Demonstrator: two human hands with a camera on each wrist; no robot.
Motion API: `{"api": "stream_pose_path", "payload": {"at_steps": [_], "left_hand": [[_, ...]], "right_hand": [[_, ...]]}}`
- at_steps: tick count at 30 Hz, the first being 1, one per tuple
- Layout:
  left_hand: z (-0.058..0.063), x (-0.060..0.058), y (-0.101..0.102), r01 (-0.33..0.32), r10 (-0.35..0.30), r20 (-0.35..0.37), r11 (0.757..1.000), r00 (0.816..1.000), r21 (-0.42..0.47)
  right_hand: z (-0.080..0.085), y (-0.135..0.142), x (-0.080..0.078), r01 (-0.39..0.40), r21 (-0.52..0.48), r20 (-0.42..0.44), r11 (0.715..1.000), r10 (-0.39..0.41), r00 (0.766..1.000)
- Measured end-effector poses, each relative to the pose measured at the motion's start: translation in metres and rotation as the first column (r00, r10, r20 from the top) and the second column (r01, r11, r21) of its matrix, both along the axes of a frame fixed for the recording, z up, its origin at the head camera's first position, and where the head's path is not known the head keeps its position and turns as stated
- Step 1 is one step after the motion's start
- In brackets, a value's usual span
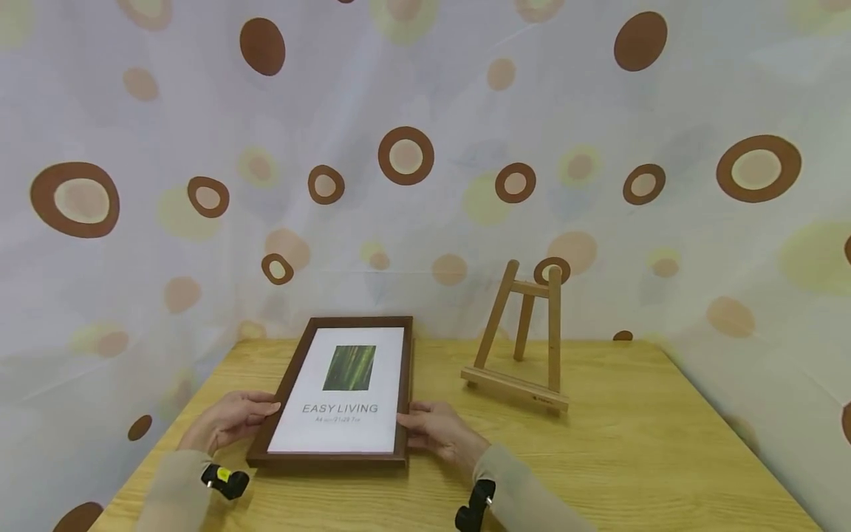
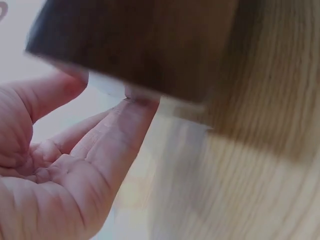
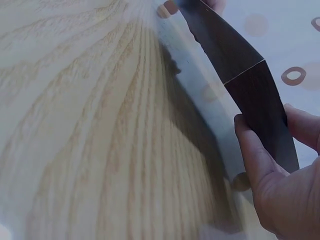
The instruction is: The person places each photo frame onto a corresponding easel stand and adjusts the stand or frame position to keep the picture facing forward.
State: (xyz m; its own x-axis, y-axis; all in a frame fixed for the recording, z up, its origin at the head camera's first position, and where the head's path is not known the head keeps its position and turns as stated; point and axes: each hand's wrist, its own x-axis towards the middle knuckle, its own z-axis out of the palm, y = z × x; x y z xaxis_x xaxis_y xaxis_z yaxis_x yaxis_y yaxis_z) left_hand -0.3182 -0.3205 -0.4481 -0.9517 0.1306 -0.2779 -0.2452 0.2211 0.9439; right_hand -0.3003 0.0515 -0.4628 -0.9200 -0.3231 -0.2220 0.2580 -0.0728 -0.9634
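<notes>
A dark brown picture frame (image 1: 332, 459) with a white "EASY LIVING" insert is held between both hands over the left part of the table. My left hand (image 1: 233, 420) grips its left side, thumb on the front edge and fingers beneath. On the opposite side, my right hand (image 1: 439, 432) pinches the right edge, thumb on top. In the right wrist view the frame's edge (image 3: 265, 110) runs between thumb and fingers, raised off the wood with a shadow below. The left wrist view shows the frame's dark side (image 2: 135, 45) close, fingertips under it.
A small wooden easel (image 1: 515, 380) stands on the table to the right of the picture frame. The light wood table (image 1: 638, 443) meets a spotted cloth backdrop (image 1: 452, 222) at the back and sides.
</notes>
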Motion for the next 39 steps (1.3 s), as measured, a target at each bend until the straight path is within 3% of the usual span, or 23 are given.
{"api": "stream_pose_path", "payload": {"at_steps": [8,14,21,27,34,39], "left_hand": [[0.003,-0.001,0.006,0.027,-0.027,-0.002,0.997,1.000,-0.075],[0.003,0.000,0.012,0.078,-0.078,0.008,0.997,0.997,-0.009],[0.008,-0.002,0.017,0.184,-0.181,-0.043,0.979,0.983,0.090],[0.008,-0.002,0.021,0.194,-0.190,-0.051,0.977,0.981,0.094],[0.014,-0.003,0.025,0.211,-0.203,-0.063,0.963,0.977,0.165],[0.014,-0.001,0.025,0.287,-0.278,-0.074,0.937,0.958,0.199]], "right_hand": [[0.002,0.007,-0.002,-0.006,0.006,-0.012,1.000,0.006,1.000],[0.003,0.015,-0.001,-0.034,-0.002,-0.019,0.999,0.034,0.999],[0.007,0.024,-0.002,-0.060,-0.038,-0.044,0.997,0.058,0.997],[0.011,0.031,-0.002,-0.045,-0.042,-0.027,0.998,0.044,0.999],[0.013,0.038,-0.007,-0.043,-0.094,-0.039,0.995,0.040,0.998],[0.017,0.042,-0.009,-0.033,-0.061,-0.086,0.998,0.027,0.996]]}}
